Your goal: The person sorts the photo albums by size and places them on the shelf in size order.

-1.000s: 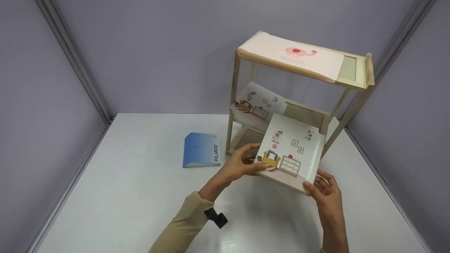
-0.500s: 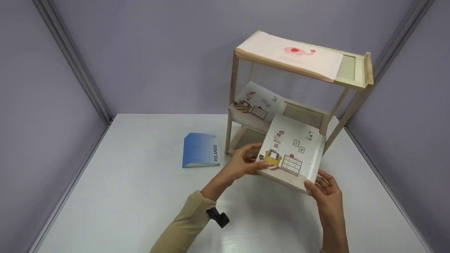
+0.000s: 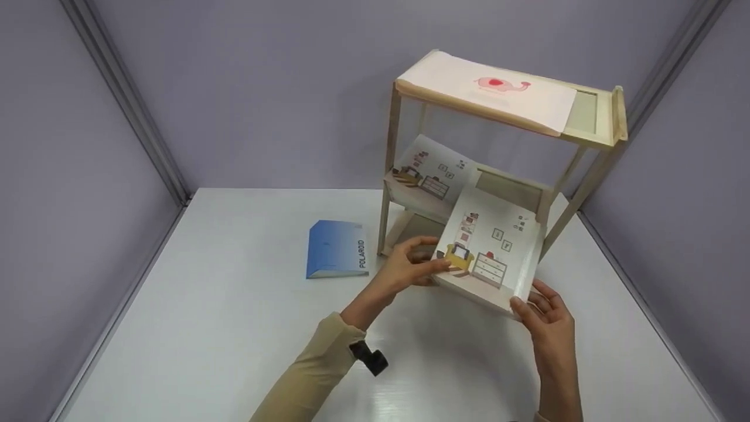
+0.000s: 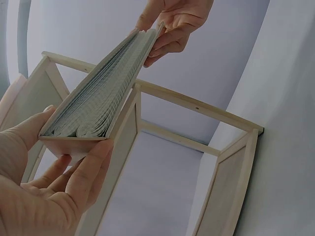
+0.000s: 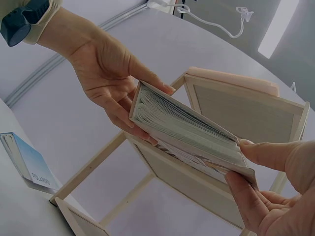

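A thick white photo album (image 3: 486, 252), its cover printed with a yellow armchair and a chest of drawers, is held tilted above the table. The left hand (image 3: 405, 269) grips its left edge, thumb on the cover and fingers beneath. At the lower right corner the right hand (image 3: 549, 316) pinches the album the same way. Both wrist views show its many pages (image 4: 101, 96) edge-on between the covers. Behind it, a white item with the same print (image 3: 433, 176) leans on the middle level of a wooden shelf rack (image 3: 391, 129); the held album partly hides that level.
A blue album marked POLAROID (image 3: 335, 249) lies on the white table (image 3: 234, 328) left of the rack. A white sheet with a pink elephant (image 3: 457, 76) covers most of the rack's top. Purple-grey walls (image 3: 263, 88) enclose the table.
Both hands and the held album have shifted slightly to the right and up. The grips look the same, and the blue album and rack have stayed in place.
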`<state>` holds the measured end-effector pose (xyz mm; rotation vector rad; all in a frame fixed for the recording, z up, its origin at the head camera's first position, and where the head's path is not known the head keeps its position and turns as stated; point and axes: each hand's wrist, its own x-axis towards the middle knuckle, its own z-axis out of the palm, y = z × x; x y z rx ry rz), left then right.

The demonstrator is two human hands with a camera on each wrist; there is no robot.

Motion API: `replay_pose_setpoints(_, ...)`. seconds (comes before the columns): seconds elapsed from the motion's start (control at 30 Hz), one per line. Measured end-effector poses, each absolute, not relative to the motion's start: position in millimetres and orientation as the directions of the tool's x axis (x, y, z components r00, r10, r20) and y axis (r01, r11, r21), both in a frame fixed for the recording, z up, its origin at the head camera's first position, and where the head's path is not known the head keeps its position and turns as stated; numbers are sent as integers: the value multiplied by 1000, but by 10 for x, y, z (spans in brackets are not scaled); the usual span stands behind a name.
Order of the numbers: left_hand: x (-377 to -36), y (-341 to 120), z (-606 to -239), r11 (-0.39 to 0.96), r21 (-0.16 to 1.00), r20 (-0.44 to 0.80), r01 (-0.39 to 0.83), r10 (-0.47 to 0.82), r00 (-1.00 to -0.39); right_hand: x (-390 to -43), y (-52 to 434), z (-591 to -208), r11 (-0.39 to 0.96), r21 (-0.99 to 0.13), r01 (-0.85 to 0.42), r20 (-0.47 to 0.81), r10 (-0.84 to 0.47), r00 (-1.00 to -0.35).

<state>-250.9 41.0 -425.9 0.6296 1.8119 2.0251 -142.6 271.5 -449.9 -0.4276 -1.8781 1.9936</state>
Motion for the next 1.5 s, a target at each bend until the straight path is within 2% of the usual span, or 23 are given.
replay_pose_setpoints(0.3, -2534, 440, -4249, -160, 987, 110, 28, 533, -839, -1451, 2743, -4499, -44, -996, -82, 55, 442, -895)
replay_pose_setpoints(1.5, -2611, 504, -4184, -165, 986, 80, -6, 507, -858, -1523, 2799, -4420, -44, -995, -84, 55, 455, -889)
